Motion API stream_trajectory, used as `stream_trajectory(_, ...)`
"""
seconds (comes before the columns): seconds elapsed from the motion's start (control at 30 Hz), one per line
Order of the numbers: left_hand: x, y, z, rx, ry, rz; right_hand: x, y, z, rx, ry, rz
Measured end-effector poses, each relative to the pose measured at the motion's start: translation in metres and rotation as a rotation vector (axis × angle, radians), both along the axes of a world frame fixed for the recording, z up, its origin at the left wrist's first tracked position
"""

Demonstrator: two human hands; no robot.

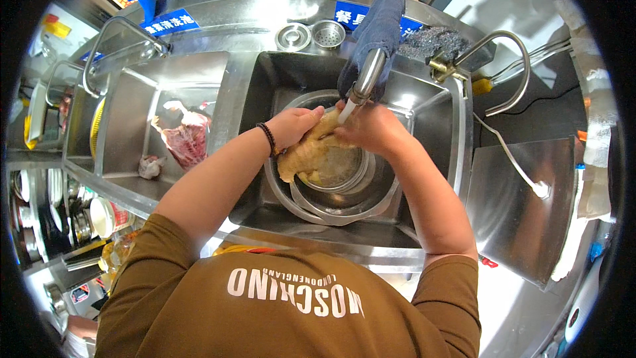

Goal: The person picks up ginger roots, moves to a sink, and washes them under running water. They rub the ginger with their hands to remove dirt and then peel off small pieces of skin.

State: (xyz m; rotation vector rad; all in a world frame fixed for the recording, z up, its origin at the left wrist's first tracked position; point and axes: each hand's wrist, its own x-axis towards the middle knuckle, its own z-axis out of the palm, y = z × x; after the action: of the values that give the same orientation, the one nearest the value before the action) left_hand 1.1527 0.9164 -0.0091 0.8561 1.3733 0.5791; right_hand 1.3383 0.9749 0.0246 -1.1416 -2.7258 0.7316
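Both hands hold a piece of pale yellow poultry (303, 156) above a round metal basin (343, 218). My left hand (294, 127), with a beaded bracelet at the wrist, grips its upper left side. On the other side, my right hand (373, 127) has its fingers curled round the top part, directly beneath a metal faucet spout (370, 75). Water runs from the spout onto the poultry between my hands. The basin stands in a deep stainless steel sink (258, 204) and holds water; part of its rim is hidden by the poultry and my hands.
In the left sink (134, 151) lie a reddish piece of raw poultry (186, 139) and a small pale lump (151, 166). A dark blue cloth (380, 20) drapes over the faucet. Two metal drain strainers (329, 34) and steel wool (437, 42) rest on the back ledge. Another faucet (521, 59) arches at right.
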Motion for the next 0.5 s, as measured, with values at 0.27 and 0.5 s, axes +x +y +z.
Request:
stream_trajectory(0.27, -0.006, 0.001, 0.01, 0.0, -0.047, 0.05, 0.014, -0.001, 0.003, -0.015, 0.097, -0.077)
stream_trajectory(0.5, -0.007, -0.004, -0.003, -0.111, -0.444, 0.279, 0.007, -0.02, -0.01, 0.092, 0.216, -0.116)
